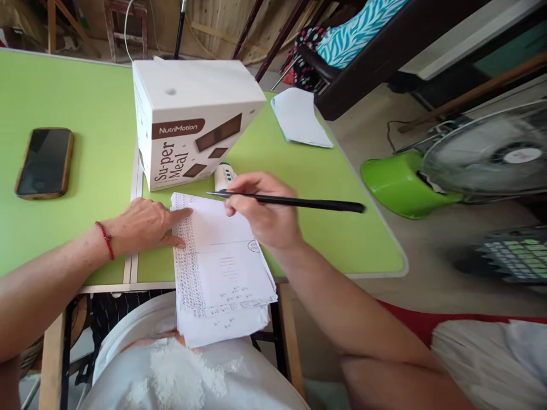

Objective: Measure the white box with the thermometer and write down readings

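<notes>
My right hand (269, 210) grips a long black pen (311, 203), held almost level above the top of a stack of papers (224, 259). Its pointed tip faces left and is apart from the sheet. Small handwriting runs down the left side of the top page, with more near its bottom edge. Flat on the left margin rests my left hand (147, 225), index finger and thumb stretched onto the paper, the other fingers partly curled. The stack overhangs the front table edge. Behind it stands a white NutriMotion box (196, 85), with a small white item with blue dots (223, 175) beside it.
A phone (45, 162) lies at the left of the green table (359, 245). Folded paper (301, 117) sits near the far right edge. On the floor to the right are a fan (491, 151) and a green plastic stool or tub (405, 185).
</notes>
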`<state>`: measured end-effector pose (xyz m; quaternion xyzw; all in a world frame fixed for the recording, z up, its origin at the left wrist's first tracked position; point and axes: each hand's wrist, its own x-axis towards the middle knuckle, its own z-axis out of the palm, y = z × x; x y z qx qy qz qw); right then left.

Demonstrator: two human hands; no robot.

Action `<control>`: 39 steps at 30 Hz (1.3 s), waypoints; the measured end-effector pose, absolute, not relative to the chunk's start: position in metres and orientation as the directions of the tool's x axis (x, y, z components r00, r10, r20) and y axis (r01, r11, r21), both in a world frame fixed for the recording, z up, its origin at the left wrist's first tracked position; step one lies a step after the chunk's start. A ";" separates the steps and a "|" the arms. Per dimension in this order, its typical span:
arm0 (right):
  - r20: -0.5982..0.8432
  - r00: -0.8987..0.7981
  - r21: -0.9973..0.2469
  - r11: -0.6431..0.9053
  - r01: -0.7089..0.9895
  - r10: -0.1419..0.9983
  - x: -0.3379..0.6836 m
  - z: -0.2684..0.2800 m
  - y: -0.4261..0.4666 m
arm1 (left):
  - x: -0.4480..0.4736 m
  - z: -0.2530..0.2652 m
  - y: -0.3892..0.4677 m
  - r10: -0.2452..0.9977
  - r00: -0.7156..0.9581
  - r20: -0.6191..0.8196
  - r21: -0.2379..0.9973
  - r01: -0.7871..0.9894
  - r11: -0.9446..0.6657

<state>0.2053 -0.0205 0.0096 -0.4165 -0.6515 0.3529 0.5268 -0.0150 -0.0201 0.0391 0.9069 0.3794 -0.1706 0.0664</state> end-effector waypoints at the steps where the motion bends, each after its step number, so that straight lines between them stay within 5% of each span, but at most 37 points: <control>1: 0.343 -0.121 -0.916 0.360 0.178 0.931 0.198 0.006 -0.018 | -0.015 0.039 -0.020 0.668 0.651 -0.361 -0.009 0.714 -0.700; 4: 0.294 -0.100 -0.920 0.309 0.240 0.951 0.187 -0.010 -0.013 | -0.015 0.038 -0.020 0.671 0.652 -0.353 -0.004 0.716 -0.698; 13: 0.464 -0.064 -0.788 0.445 0.425 0.883 0.185 -0.030 -0.013 | -0.012 0.039 -0.020 0.670 0.649 -0.361 0.005 0.720 -0.694; 39: 0.428 -0.186 -0.764 0.464 0.448 0.884 0.184 -0.031 -0.013 | -0.013 0.041 -0.019 0.660 0.662 -0.354 0.023 0.712 -0.702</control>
